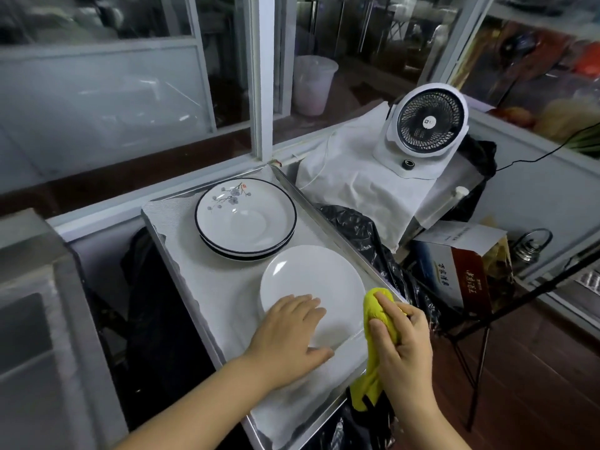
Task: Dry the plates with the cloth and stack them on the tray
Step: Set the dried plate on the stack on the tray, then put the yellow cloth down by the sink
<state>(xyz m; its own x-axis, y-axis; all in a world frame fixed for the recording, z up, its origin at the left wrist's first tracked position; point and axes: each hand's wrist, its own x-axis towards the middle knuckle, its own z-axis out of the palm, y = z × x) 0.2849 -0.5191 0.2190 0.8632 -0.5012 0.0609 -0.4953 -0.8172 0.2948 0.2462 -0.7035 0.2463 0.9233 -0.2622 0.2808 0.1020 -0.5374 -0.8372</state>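
Looks like this is somewhere past the halfway mark, going by what's on the rectangular metal tray (328,209) with its white liner. At the tray's far end there's already a small stack of round white plates with dark rims (245,217), the top one with a little blossom print. I count maybe three, can't be sure, and I'd guess they're dried.

Nearer the tray's front edge sits a plain round white plate (311,280), flat on the liner, just beside the stack but not on it. The left hand (290,332) lies on its near rim with fingers straight, pressing it down, not really gripping. The right hand (401,336) is curled tight round a bunched yellow cloth (378,311), right at the plate's right edge.

So what's left, I reckon: wipe this plate and get it stacked. No other plates waiting in view, so it may be the last.
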